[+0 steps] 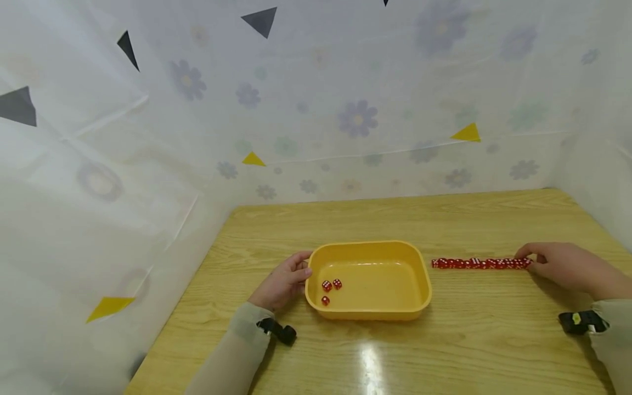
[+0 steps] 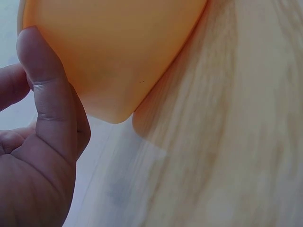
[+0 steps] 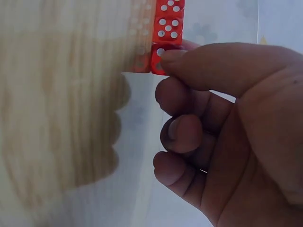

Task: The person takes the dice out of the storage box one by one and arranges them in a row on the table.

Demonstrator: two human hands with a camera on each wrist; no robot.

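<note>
A yellow tray [image 1: 418, 274] sits mid-table with three red dice [image 1: 329, 289] in its left end. My left hand [image 1: 302, 270] lies against the tray's left wall. In the left wrist view the thumb [image 2: 47, 90] rests straight on the tray's outer wall [image 2: 123, 47]. To the tray's right runs a straight row of red dice [image 1: 476, 263]. My right hand [image 1: 525, 262] is at the row's right end. In the right wrist view the thumb [image 3: 208, 66] and a finger behind it pinch the end die [image 3: 157, 60] of the row [image 3: 169, 21]; the other fingers are curled.
The wooden table [image 1: 444, 219] is walled at the back and left by a white flowered sheet [image 1: 296, 109]. Black wrist straps [image 1: 278, 331] show on both sleeves. A light glare [image 1: 370, 359] lies on the wood in front of the tray.
</note>
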